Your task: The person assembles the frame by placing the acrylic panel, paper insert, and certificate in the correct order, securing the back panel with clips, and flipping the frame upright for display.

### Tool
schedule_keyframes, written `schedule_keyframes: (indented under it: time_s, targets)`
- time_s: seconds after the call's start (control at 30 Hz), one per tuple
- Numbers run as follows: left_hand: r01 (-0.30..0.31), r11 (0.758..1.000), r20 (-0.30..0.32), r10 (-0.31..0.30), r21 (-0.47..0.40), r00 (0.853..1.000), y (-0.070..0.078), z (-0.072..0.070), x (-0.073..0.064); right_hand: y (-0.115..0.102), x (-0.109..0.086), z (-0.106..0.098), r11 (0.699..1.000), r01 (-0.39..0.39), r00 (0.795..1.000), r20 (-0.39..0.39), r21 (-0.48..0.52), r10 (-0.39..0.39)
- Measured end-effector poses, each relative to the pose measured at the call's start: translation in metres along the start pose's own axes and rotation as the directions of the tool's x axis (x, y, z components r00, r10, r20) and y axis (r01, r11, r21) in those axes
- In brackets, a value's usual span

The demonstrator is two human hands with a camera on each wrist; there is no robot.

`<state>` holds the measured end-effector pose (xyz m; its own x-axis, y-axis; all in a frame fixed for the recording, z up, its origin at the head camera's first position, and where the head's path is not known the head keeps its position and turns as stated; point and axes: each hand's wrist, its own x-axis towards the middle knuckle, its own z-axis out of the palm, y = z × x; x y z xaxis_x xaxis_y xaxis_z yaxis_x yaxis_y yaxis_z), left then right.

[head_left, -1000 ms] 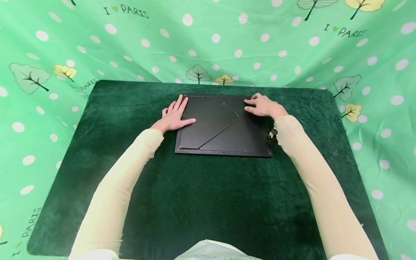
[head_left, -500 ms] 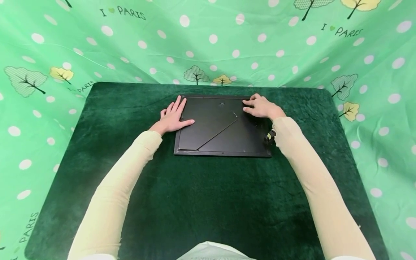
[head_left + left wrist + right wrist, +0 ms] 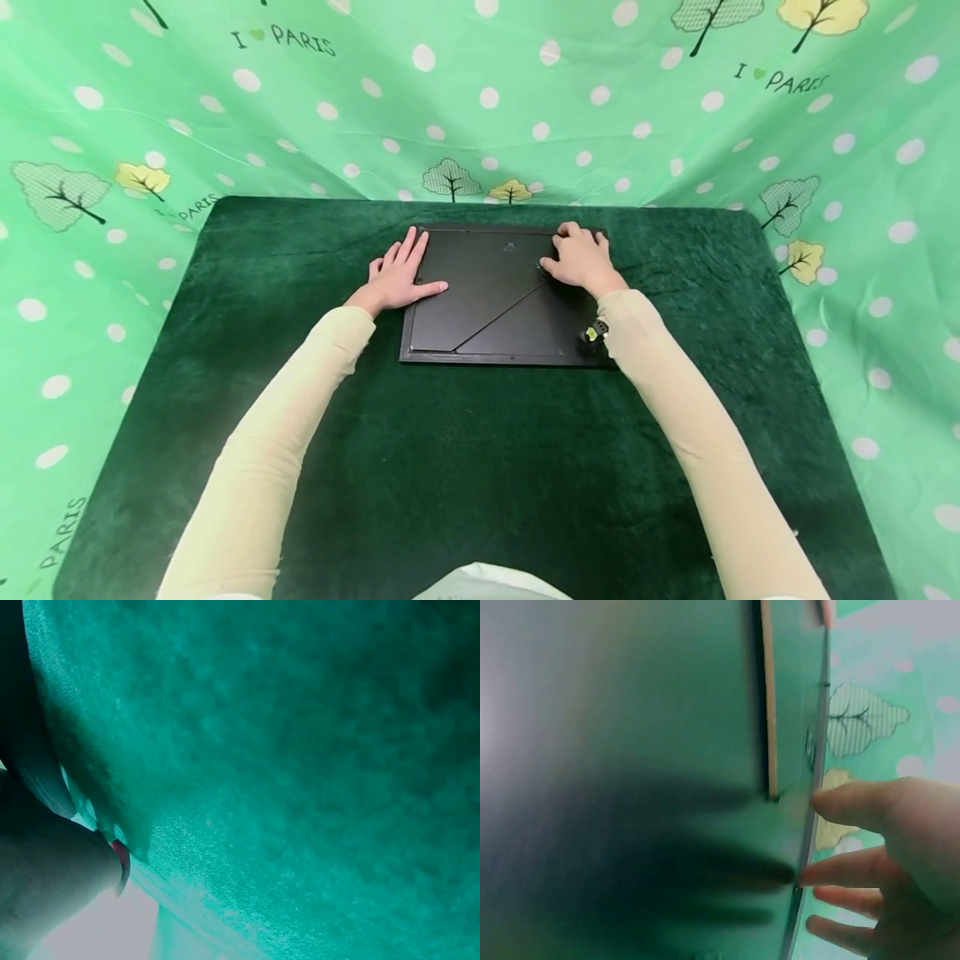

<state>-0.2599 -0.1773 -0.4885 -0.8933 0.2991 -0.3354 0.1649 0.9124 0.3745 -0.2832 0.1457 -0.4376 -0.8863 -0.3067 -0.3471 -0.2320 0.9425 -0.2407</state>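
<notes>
A black picture frame (image 3: 483,287) lies on the dark green cloth, its back with a fold-out stand (image 3: 480,329) facing up. My left hand (image 3: 397,277) rests on its left edge, fingers straight and thumb spread over the backing. My right hand (image 3: 581,257) is over the upper right part, fingertips by the far edge and thumb near the stand's upper end. In the right wrist view, the right hand's bent fingers (image 3: 847,874) are beside the frame's edge; whether they all touch it is unclear. The left wrist view shows part of the left hand (image 3: 56,870) in shadow.
The dark green cloth (image 3: 465,467) covers the table. A green polka-dot curtain (image 3: 360,108) with printed trees hangs behind and at both sides. A small black wrist device (image 3: 594,332) is at the right sleeve, above the frame's right part.
My right hand has moved left along the frame's far edge, its thumb now near the stand's upper end. My left hand has kept its place on the frame.
</notes>
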Motion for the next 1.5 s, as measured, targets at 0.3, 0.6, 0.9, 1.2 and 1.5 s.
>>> schedule_keyframes:
  time_s: [0.3, 0.6, 0.9, 1.2, 1.5]
  targets:
    - [0.008, 1.0, -0.007, -0.008, -0.008, 1.0, 0.001, 0.004, -0.001, -0.028, 0.012, 0.018, 0.978, 0.191, 0.979, -0.092, 0.08, -0.184]
    - [0.019, 0.999, 0.005, -0.018, -0.026, 1.0, -0.001, 0.009, 0.0, -0.045, 0.021, 0.034, 0.946, 0.245, 0.97, -0.065, 0.213, -0.236]
    - [0.031, 0.999, 0.002, -0.031, -0.014, 1.0, -0.004, 0.008, 0.002, -0.061, 0.032, 0.03, 0.943, 0.275, 0.961, -0.037, 0.187, -0.273]
    - [0.039, 0.999, -0.015, -0.039, -0.01, 0.999, 0.0, 0.007, -0.001, -0.068, 0.042, 0.023, 0.961, 0.234, 0.97, 0.032, 0.151, -0.241]
    - [0.038, 0.999, -0.017, -0.038, -0.013, 0.999, 0.0, 0.007, 0.001, -0.072, 0.041, 0.019, 0.974, 0.191, 0.973, 0.109, 0.12, -0.205]
